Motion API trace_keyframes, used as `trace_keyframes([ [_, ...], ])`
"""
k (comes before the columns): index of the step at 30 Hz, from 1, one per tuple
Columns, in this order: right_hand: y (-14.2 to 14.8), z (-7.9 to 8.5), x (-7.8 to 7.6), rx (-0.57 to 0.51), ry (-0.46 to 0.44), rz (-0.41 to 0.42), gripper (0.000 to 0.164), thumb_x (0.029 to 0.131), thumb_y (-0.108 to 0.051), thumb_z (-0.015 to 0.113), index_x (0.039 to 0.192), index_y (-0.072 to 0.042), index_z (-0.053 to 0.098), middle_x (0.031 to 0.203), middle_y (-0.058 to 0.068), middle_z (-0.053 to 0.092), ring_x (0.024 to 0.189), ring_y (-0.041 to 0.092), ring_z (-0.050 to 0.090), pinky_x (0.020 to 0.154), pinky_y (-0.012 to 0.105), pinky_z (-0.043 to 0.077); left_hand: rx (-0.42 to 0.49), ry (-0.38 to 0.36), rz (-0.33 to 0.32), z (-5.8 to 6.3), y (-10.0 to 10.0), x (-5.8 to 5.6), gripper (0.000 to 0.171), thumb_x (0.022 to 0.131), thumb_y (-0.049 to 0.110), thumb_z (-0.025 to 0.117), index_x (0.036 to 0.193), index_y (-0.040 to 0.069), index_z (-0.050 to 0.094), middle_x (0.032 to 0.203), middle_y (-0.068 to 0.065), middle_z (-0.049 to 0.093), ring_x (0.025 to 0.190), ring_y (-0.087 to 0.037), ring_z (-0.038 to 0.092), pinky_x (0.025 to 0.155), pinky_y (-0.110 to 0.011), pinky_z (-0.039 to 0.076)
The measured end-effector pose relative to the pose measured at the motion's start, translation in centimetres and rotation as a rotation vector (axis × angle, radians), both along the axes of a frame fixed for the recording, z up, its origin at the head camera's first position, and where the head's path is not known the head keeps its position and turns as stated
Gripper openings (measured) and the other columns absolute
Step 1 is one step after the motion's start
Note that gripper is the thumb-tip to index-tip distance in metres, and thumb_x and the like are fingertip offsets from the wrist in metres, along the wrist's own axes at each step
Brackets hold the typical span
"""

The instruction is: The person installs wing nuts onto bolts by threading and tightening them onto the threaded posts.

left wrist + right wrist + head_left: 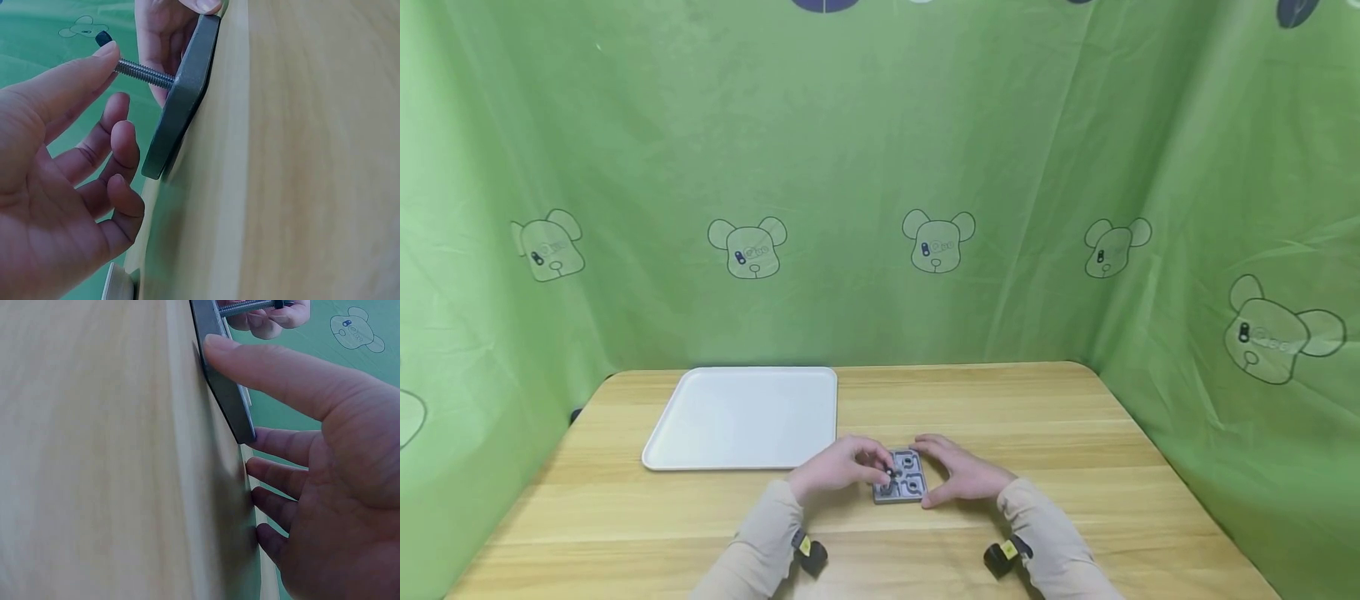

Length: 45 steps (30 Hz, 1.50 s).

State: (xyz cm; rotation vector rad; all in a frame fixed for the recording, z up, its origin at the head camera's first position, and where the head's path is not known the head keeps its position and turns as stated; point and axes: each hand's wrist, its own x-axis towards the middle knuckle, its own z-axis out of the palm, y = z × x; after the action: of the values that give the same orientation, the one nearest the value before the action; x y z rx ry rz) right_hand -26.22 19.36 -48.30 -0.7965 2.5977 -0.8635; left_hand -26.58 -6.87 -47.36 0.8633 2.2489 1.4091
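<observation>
A square grey metal plate with raised lines and several round holes lies on the table. A threaded bolt with a black end stands up from the plate's top face. My left hand pinches the bolt near its black end between thumb and index finger; the other fingers are loosely bent below. On the opposite side, my right hand spans the plate, thumb at the near corner and fingers at the far one. In the right wrist view its thumb tip presses the plate's edge.
A white tray lies on the wooden table at the back left, beyond my left hand. Green curtains with bear-head prints hang behind the table and along both sides.
</observation>
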Motion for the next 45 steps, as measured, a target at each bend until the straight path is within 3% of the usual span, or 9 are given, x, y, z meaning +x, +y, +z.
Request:
trace_keyframes([
  [14, 0.1, 0.0, -0.1, 0.008, 0.004, 0.004, 0.095, 0.072, -0.043, 0.080, 0.147, -0.005, 0.036, 0.156, 0.025, 0.026, 0.141, 0.049, 0.027, 0.109, 0.070, 0.022, -0.005, -0.016, -0.044, -0.3, -0.1, -0.2, 0.021, 0.088, 0.015, 0.068, 0.108, 0.009, 0.069, 0.110, -0.007, 0.069, 0.097, -0.010, 0.058, 0.089, -0.027, 0.044],
  [22, 0.0, -0.1, -0.1, 0.002, 0.005, 0.009, 0.096, 0.072, -0.043, 0.081, 0.147, -0.004, 0.036, 0.155, 0.025, 0.027, 0.141, 0.048, 0.027, 0.110, 0.069, 0.022, -0.028, -0.003, -0.024, 0.2, -0.5, -0.3, 0.030, 0.085, 0.017, 0.072, 0.113, 0.009, 0.066, 0.098, -0.004, 0.066, 0.086, -0.011, 0.058, 0.079, -0.026, 0.047],
  [26, 0.0, 0.1, 0.0, 0.007, 0.013, 0.009, 0.096, 0.072, -0.042, 0.081, 0.147, -0.003, 0.036, 0.155, 0.026, 0.027, 0.141, 0.050, 0.027, 0.109, 0.070, 0.023, -0.034, 0.017, 0.030, 0.5, -0.8, -0.4, 0.036, 0.085, 0.021, 0.073, 0.118, 0.009, 0.064, 0.097, -0.001, 0.064, 0.087, -0.012, 0.057, 0.081, -0.029, 0.046],
  [30, -0.1, 0.3, 0.0, -0.002, 0.017, 0.012, 0.097, 0.071, -0.041, 0.081, 0.147, -0.001, 0.036, 0.154, 0.027, 0.027, 0.140, 0.051, 0.028, 0.108, 0.071, 0.023, -0.005, 0.033, 0.089, 1.0, -0.9, -0.2, 0.038, 0.088, 0.026, 0.070, 0.121, 0.011, 0.062, 0.107, -0.007, 0.066, 0.097, -0.015, 0.058, 0.090, -0.036, 0.045],
  [36, -0.1, 0.4, -0.1, 0.012, 0.027, 0.004, 0.097, 0.071, -0.042, 0.081, 0.147, -0.002, 0.035, 0.155, 0.026, 0.027, 0.140, 0.050, 0.028, 0.108, 0.070, 0.023, 0.131, 0.040, 0.262, 1.4, -0.5, 0.8, 0.038, 0.091, 0.029, 0.065, 0.124, 0.011, 0.061, 0.125, -0.017, 0.063, 0.114, -0.027, 0.059, 0.103, -0.050, 0.042],
  [40, 0.0, 0.3, 0.0, 0.015, 0.019, 0.001, 0.097, 0.072, -0.042, 0.081, 0.147, -0.001, 0.035, 0.155, 0.026, 0.027, 0.140, 0.050, 0.028, 0.109, 0.070, 0.023, 0.246, 0.013, 0.404, 1.0, 0.3, 1.8, 0.037, 0.091, 0.027, 0.066, 0.122, 0.008, 0.062, 0.126, -0.017, 0.064, 0.118, -0.030, 0.059, 0.105, -0.050, 0.042],
  [45, -0.1, 0.5, 0.1, 0.015, 0.027, 0.005, 0.097, 0.072, -0.041, 0.080, 0.147, 0.000, 0.035, 0.154, 0.027, 0.027, 0.140, 0.050, 0.028, 0.109, 0.069, 0.023, 0.317, -0.013, 0.474, 0.2, 1.7, 3.1, 0.037, 0.088, 0.026, 0.069, 0.118, 0.005, 0.063, 0.124, -0.015, 0.064, 0.119, -0.033, 0.056, 0.102, -0.049, 0.045],
])
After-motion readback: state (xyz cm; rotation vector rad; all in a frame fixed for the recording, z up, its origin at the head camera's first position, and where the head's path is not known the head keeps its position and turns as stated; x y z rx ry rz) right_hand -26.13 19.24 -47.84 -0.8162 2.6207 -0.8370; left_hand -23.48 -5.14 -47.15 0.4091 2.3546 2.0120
